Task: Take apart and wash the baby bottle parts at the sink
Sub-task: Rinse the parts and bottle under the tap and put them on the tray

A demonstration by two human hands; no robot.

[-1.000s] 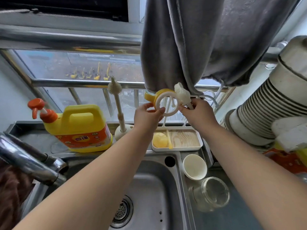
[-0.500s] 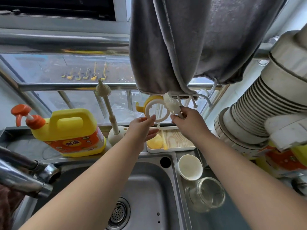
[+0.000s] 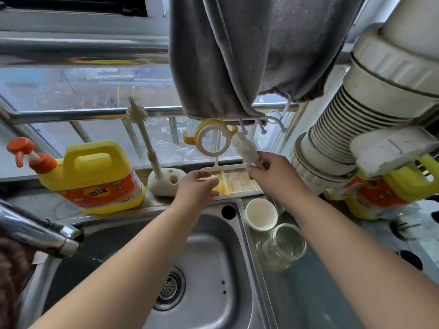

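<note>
Pinching the small brush (image 3: 245,150) in the right hand (image 3: 273,174), left hand (image 3: 198,186) open and empty, risks knocking the hung collar ring (image 3: 213,138) into the sink (image 3: 209,245).

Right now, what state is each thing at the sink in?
Collar ring: hung on rack peg, not held.
Small brush: gripped by right hand.
Left hand: empty, fingers loose.
Cap: mouth up.
Glass bottle: on its side, uncapped.
Tall brush: upright in holder.
</note>
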